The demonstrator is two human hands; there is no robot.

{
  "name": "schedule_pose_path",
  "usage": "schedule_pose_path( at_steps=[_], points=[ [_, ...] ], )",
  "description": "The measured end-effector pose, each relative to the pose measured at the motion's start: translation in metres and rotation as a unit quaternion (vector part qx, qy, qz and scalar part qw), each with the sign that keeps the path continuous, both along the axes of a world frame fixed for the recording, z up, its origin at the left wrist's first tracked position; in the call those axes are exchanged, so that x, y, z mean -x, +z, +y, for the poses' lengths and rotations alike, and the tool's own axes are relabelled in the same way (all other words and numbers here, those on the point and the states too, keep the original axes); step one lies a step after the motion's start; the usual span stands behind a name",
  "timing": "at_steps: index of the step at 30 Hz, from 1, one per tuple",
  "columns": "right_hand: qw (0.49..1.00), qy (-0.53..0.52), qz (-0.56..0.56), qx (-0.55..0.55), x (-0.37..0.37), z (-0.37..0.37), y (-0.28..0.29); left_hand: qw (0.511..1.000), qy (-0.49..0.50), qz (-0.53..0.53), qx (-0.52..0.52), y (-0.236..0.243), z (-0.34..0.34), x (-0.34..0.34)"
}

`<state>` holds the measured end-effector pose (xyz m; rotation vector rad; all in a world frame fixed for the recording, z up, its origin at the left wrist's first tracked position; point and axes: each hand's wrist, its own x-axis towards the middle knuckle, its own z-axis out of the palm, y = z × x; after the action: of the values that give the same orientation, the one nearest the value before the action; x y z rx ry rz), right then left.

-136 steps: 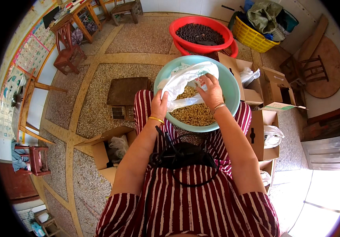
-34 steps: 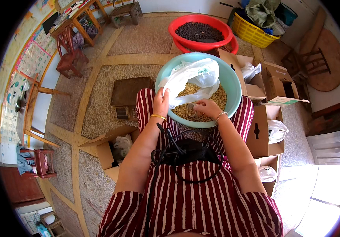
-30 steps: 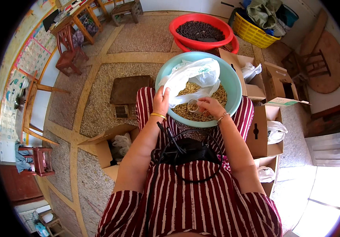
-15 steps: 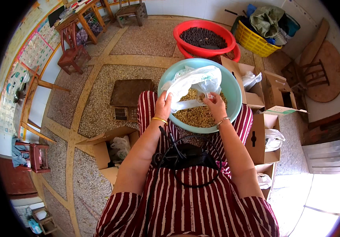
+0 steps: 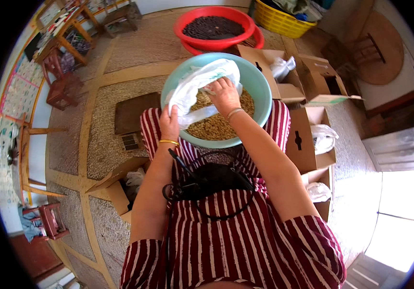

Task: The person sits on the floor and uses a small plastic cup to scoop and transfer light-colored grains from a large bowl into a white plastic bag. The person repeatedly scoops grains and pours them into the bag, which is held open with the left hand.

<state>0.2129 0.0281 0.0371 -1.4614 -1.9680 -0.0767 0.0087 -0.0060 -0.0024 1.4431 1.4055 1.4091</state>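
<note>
A pale blue-green basin (image 5: 263, 98) sits between my knees, with small tan kernels (image 5: 216, 126) in its lower part. Over its left half spreads a thin white plastic bag (image 5: 185, 91), its mouth gaping toward the kernels. My left hand (image 5: 170, 124) is closed on the near left edge of this bag, thumb on top. At the right side of the bag's mouth is my right hand (image 5: 226, 98), back turned up and fingers curled against the plastic. Its fingertips are hidden, and what they hold cannot be made out.
Stacked red basins (image 5: 212, 44) with dark pieces stand beyond, beside a yellow basket (image 5: 284, 20). Open cardboard boxes (image 5: 299, 140) with white bags flank my right leg; another box (image 5: 119, 196) lies at left. A low brown stool-like block (image 5: 134, 113) stands left of the basin.
My right hand has moved from the basin's kernels side, where it pinched a small clear item, up into the bag's mouth. My left hand keeps its grip. The whole view has shifted.
</note>
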Motion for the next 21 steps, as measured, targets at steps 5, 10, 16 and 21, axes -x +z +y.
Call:
schedule_pose_path(
  at_steps=[5, 10, 16, 21],
  points=[
    [0.998, 0.01, 0.051, 0.023, -0.01, -0.004, 0.005, 0.999, -0.009, -0.03, 0.023, -0.006, 0.003, 0.003],
    [0.975, 0.017, 0.134, 0.176, -0.014, -0.041, 0.03, 0.998, 0.03, -0.018, 0.049, 0.006, -0.001, -0.001],
    [0.919, 0.026, -0.036, 0.392, -0.022, -0.054, -0.018, 0.999, 0.014, -0.016, 0.039, 0.01, -0.001, -0.002],
    [0.921, -0.012, -0.085, 0.38, -0.022, -0.053, -0.032, 0.998, 0.017, 0.01, 0.062, 0.016, -0.003, -0.008]
  ],
)
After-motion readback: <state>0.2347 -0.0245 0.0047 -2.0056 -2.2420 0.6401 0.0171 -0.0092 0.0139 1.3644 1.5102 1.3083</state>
